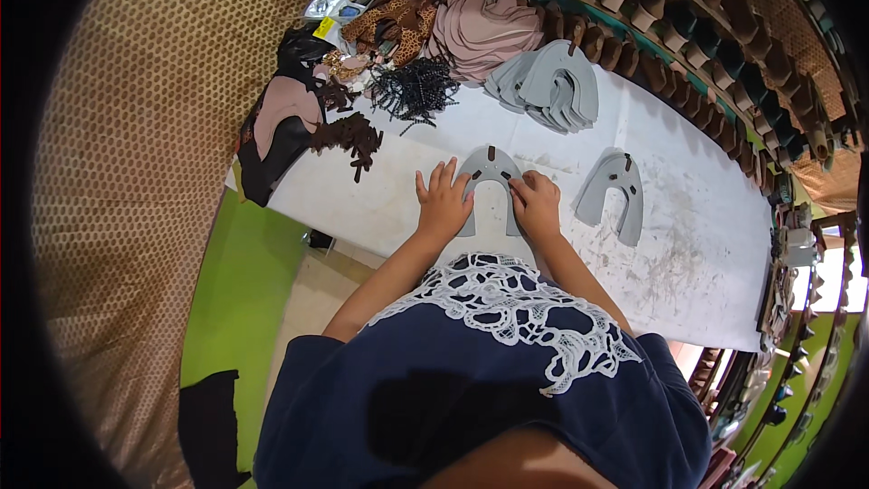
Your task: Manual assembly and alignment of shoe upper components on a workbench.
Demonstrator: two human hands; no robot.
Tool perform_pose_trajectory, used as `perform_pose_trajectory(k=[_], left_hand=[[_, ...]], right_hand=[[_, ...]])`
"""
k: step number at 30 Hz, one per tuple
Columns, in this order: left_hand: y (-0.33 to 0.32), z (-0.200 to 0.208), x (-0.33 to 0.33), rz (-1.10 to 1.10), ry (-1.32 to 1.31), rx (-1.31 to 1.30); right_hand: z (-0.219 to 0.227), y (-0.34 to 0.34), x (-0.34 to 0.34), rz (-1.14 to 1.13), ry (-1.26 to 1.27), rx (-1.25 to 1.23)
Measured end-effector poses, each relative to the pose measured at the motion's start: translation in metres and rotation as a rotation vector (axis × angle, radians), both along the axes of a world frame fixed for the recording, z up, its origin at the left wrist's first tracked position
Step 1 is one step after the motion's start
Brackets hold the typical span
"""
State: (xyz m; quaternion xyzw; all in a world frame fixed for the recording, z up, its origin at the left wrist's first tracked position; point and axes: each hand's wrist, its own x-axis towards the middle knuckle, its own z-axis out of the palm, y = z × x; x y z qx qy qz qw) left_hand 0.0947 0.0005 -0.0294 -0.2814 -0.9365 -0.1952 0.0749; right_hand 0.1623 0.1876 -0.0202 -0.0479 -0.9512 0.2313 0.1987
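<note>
A grey U-shaped shoe upper piece (490, 166) lies on the white table in front of me, its curve pointing away. Small dark brown tabs sit at its top and on both inner sides. My left hand (444, 204) rests on its left leg with the fingers spread. On the opposite leg is my right hand (540, 206), its fingers curled and pinched together beside the right-hand tab. Whatever those fingertips hold is hidden. To the right lies a small stack of similar grey pieces (593, 192) with brown tabs on top.
A larger pile of grey uppers (554, 91) lies at the back, beside pink pieces (484, 32) and leopard-print material (394, 23). Black trim (415, 91) and dark brown strips (351, 138) lie at left. Shoe-lined shelves (652, 14) border the far side of the table (697, 208).
</note>
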Motion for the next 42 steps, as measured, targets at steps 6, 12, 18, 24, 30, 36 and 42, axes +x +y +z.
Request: perform_pose_trajectory(k=[6,12,18,24,30,36,42], left_hand=[[0.001,0.003,0.001,0.003,-0.004,0.019],[0.001,0.007,-0.001,-0.055,0.006,-0.02],[0.003,0.006,-0.001,-0.052,0.011,-0.022],[0.003,0.004,0.0,-0.05,0.036,-0.019],[0.003,0.004,0.0,-0.04,0.032,-0.062],[0.001,-0.003,-0.003,0.041,0.011,-0.061],[0.001,-0.002,-0.003,0.022,-0.023,-0.02]], right_hand=[[0.001,0.0,0.002,0.005,0.005,-0.007],[0.003,0.0,0.0,0.028,-0.001,0.005],[0.001,0.0,0.0,-0.014,-0.058,-0.088],[0.006,-0.004,0.0,0.017,-0.051,0.122],[0.0,-0.001,0.002,0.006,-0.03,0.051],[0.0,0.0,0.0,-0.125,0.02,-0.048],[-0.005,0.002,-0.001,-0.124,0.031,0.013]])
